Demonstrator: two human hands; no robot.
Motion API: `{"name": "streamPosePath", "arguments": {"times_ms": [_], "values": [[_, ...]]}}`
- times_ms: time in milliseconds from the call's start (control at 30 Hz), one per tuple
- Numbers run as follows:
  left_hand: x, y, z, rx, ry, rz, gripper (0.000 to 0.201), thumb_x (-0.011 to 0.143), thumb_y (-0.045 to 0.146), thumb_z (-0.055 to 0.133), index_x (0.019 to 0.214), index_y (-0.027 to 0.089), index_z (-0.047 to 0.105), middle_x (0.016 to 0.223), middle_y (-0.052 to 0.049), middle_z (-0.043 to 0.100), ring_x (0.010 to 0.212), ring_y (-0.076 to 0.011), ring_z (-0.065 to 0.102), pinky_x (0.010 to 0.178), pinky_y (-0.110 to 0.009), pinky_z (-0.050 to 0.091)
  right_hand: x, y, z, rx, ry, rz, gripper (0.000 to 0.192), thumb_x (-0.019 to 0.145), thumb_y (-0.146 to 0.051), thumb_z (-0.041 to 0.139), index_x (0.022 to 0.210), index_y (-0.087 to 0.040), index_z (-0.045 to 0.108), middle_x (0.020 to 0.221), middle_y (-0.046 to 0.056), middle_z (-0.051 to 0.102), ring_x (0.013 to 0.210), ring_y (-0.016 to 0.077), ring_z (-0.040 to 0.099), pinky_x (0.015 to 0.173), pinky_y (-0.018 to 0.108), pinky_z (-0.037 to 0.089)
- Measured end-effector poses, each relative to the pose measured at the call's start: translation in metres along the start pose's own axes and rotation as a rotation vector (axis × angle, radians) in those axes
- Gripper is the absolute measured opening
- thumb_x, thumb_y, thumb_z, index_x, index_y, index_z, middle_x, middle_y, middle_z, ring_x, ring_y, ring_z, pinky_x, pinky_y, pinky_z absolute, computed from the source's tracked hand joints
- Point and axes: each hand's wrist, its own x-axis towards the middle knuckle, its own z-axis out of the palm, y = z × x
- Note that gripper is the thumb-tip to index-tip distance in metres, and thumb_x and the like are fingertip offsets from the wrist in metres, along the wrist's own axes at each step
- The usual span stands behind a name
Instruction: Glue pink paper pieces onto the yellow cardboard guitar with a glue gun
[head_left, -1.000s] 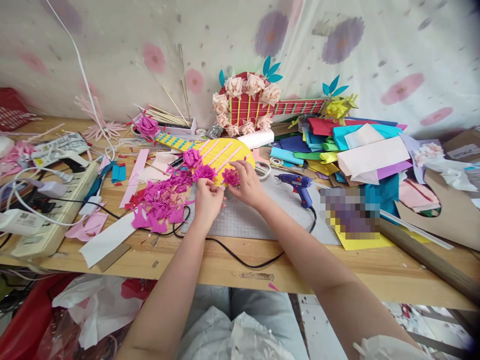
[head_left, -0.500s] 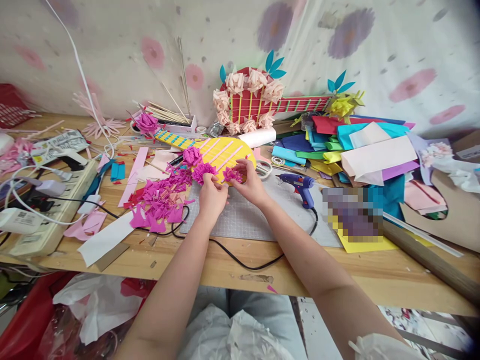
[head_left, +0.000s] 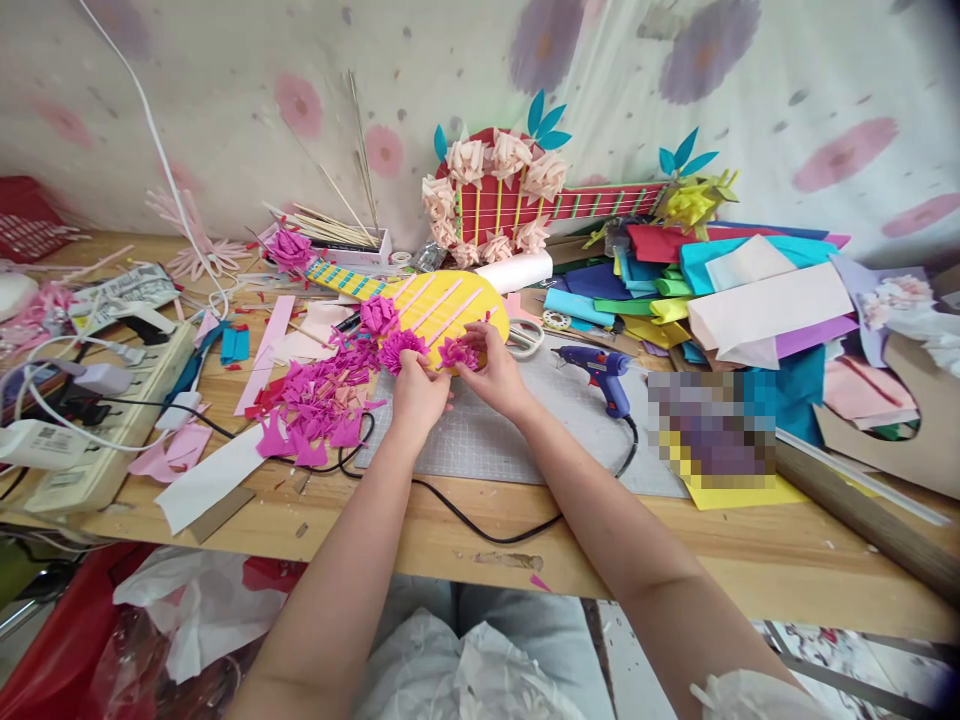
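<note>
A yellow paper guitar (head_left: 442, 303) with pale pink strips lies tilted in front of me, its neck pointing to the back left. Magenta paper flowers line its near left edge: a rose (head_left: 379, 315), a frilly flower (head_left: 403, 350) and another flower (head_left: 456, 352). My left hand (head_left: 420, 395) grips the guitar's near edge, the thumb beside the frilly flower and the fingers partly hidden below. My right hand (head_left: 496, 375) pinches the rightmost flower against that edge, its thumb and fingers bent around the petals.
A blue glue gun (head_left: 596, 368) rests on the grey cutting mat (head_left: 480, 440), its black cable looping along the table front. Magenta paper scraps (head_left: 322, 395) lie left. Behind stands a red paper guitar (head_left: 487, 200); coloured paper (head_left: 765, 310) is piled right. A power strip (head_left: 127, 420) sits far left.
Both hands stay at the guitar's near edge with barely any shift. The right fingers have moved slightly around the rightmost flower. The view has turned a little.
</note>
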Motion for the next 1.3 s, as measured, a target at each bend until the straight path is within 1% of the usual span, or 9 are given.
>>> {"name": "streamPosePath", "arguments": {"times_ms": [167, 367, 600, 900, 1100, 1300], "values": [[-0.0008, 0.0003, -0.0010, 0.002, 0.007, 0.002, 0.032, 0.075, 0.015, 0.058, 0.086, 0.023, 0.029, 0.070, 0.006, 0.049, 0.047, -0.0105, 0.060, 0.038, -0.021, 0.050, -0.0011, -0.0001, -0.0002, -0.016, -0.001, -0.007, 0.047, 0.071, -0.020, 0.058, 0.115, -0.022, 0.041, 0.105, 0.009, 0.058, 0.101, 0.0215, 0.057, 0.090, 0.042, 0.047], [0.0019, 0.0019, 0.0001, 0.033, 0.011, -0.005, 0.031, 0.076, 0.015, 0.058, 0.089, 0.022, 0.030, 0.071, 0.005, 0.052, 0.046, -0.0113, 0.060, 0.038, -0.022, 0.050, -0.0026, -0.0014, 0.0005, -0.021, -0.003, 0.009, 0.048, 0.071, -0.020, 0.058, 0.116, -0.021, 0.041, 0.108, 0.010, 0.057, 0.102, 0.0209, 0.057, 0.090, 0.041, 0.048], [0.0034, 0.0030, 0.0012, 0.082, 0.019, 0.024, 0.031, 0.076, 0.016, 0.057, 0.090, 0.022, 0.031, 0.069, 0.005, 0.053, 0.049, -0.0140, 0.062, 0.039, -0.023, 0.051, -0.0038, 0.0024, 0.0017, -0.019, -0.007, 0.008, 0.049, 0.072, -0.023, 0.057, 0.118, -0.023, 0.040, 0.111, 0.009, 0.056, 0.103, 0.0212, 0.056, 0.090, 0.041, 0.047], [0.0004, 0.0090, 0.0015, 0.034, 0.027, 0.008, 0.033, 0.073, 0.012, 0.057, 0.091, 0.022, 0.032, 0.069, 0.005, 0.053, 0.050, -0.0131, 0.062, 0.041, -0.024, 0.052, -0.0033, -0.0015, 0.0002, -0.016, -0.012, 0.031, 0.047, 0.072, -0.023, 0.057, 0.116, -0.023, 0.041, 0.110, 0.010, 0.057, 0.103, 0.0215, 0.056, 0.090, 0.041, 0.047], [0.0015, 0.0082, 0.0024, 0.013, 0.013, 0.006, 0.032, 0.073, 0.010, 0.056, 0.092, 0.022, 0.032, 0.071, 0.004, 0.053, 0.051, -0.0123, 0.062, 0.041, -0.024, 0.053, -0.0043, -0.0036, -0.0002, -0.023, -0.017, 0.034, 0.046, 0.072, -0.022, 0.058, 0.115, -0.021, 0.042, 0.107, 0.010, 0.058, 0.102, 0.0212, 0.057, 0.090, 0.040, 0.047], [0.0019, 0.0093, 0.0002, -0.113, -0.014, -0.032, 0.026, 0.076, 0.012, 0.050, 0.093, 0.021, 0.033, 0.073, 0.002, 0.056, 0.052, -0.0128, 0.063, 0.043, -0.025, 0.054, -0.0041, -0.0032, -0.0006, -0.018, -0.011, 0.032, 0.046, 0.072, -0.023, 0.057, 0.115, -0.020, 0.042, 0.109, 0.011, 0.058, 0.103, 0.0217, 0.057, 0.089, 0.041, 0.047]]}}
